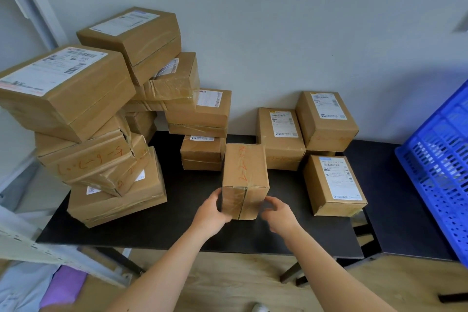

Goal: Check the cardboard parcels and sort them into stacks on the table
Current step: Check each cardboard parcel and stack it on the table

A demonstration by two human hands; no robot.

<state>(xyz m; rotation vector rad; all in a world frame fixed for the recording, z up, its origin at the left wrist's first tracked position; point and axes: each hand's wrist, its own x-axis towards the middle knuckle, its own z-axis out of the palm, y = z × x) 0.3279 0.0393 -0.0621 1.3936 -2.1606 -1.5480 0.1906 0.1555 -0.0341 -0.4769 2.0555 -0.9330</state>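
Observation:
A taped cardboard parcel (pixel 245 175) with orange writing on top sits on the black table (pixel 162 230) near its front edge. My left hand (pixel 212 211) grips its near left corner. My right hand (pixel 278 213) hovers just off its right side, fingers loosely curled, holding nothing. A tall, leaning stack of large parcels (pixel 83 121) fills the table's left end. A second stack (pixel 202 132) stands behind the held parcel. Three smaller labelled parcels (pixel 331 185) are grouped on the right.
A blue perforated plastic crate (pixel 440 175) stands on the right, beside the table. A pale wall runs close behind the stacks. A metal shelf frame (pixel 33 248) sits at the lower left. Wooden floor (pixel 228 284) shows below the table edge.

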